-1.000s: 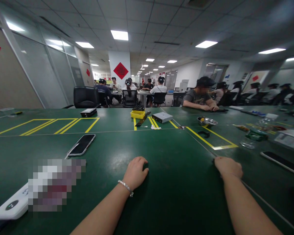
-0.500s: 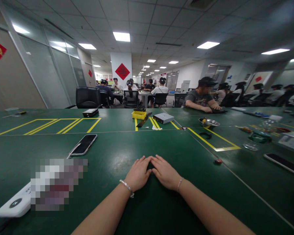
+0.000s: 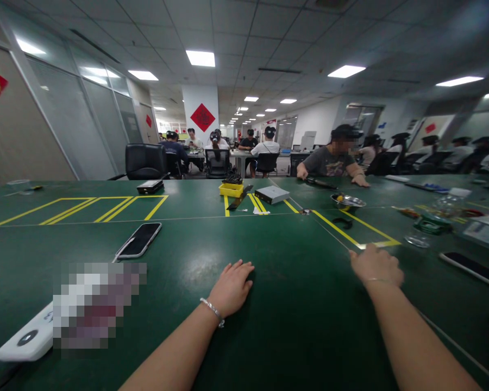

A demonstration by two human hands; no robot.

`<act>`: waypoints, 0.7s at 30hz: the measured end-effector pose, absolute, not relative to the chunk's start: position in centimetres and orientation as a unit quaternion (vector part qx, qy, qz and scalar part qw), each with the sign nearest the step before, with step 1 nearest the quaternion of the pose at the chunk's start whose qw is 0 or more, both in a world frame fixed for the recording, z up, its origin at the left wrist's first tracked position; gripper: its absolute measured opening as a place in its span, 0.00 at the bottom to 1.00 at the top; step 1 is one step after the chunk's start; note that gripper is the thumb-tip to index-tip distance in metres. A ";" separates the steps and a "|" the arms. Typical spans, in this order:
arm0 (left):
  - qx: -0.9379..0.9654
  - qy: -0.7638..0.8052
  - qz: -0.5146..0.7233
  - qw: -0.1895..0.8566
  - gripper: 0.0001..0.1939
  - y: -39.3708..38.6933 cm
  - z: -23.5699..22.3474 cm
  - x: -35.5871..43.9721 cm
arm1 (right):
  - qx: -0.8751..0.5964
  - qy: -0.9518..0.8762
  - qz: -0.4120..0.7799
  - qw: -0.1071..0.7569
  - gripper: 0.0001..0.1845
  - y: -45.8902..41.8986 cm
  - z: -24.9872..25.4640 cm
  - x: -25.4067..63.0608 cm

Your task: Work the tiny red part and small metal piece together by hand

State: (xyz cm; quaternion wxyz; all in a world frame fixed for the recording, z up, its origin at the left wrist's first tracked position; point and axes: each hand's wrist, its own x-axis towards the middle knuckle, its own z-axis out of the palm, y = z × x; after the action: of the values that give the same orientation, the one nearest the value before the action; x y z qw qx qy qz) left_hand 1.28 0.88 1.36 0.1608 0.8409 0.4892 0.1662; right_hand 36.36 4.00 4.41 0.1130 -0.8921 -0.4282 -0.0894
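Observation:
My left hand [image 3: 231, 289] lies flat on the green table [image 3: 285, 315], palm down, fingers stretched out and holding nothing. A silvery bracelet [image 3: 212, 312] circles that wrist. My right hand [image 3: 377, 267] is farther right, beside the near corner of a yellow tape outline [image 3: 378, 245]. Its fingers are curled downward and mostly hidden behind the back of the hand. It covers the spot where a small red object lay, so I cannot see what the fingers hold. A black curved object [image 3: 343, 223] lies just beyond this hand.
A phone [image 3: 140, 240] with a cable and a white device [image 3: 28, 336] lie at left. Farther back are a yellow tray [image 3: 230, 190], a grey box [image 3: 272, 194] and a metal bowl [image 3: 348, 202]. Another phone [image 3: 472, 269] lies at right. A co-worker [image 3: 330, 155] sits across the table.
My right hand has left my left hand's side and moved right, onto the small red object's spot. My left hand stays put. The co-worker's arms have spread apart.

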 end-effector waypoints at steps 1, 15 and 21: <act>0.841 0.490 0.163 0.162 0.20 0.8 1.4 1.3 | -0.904 -0.408 -0.063 0.109 0.31 3.9 4.1 37.3; 0.836 0.491 0.177 0.167 0.19 0.7 1.7 1.3 | -0.833 -0.549 -0.019 0.064 0.17 5.0 2.3 38.3; 0.839 0.485 0.183 0.163 0.19 0.8 1.5 1.3 | -0.826 -0.558 -0.040 0.067 0.18 5.0 2.1 37.5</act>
State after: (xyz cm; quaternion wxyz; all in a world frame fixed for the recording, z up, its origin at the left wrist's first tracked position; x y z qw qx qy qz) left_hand 1.29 0.75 1.47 0.1631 0.8393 0.4854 0.1827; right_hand 37.51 5.03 2.05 0.0670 -0.8261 -0.5580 -0.0403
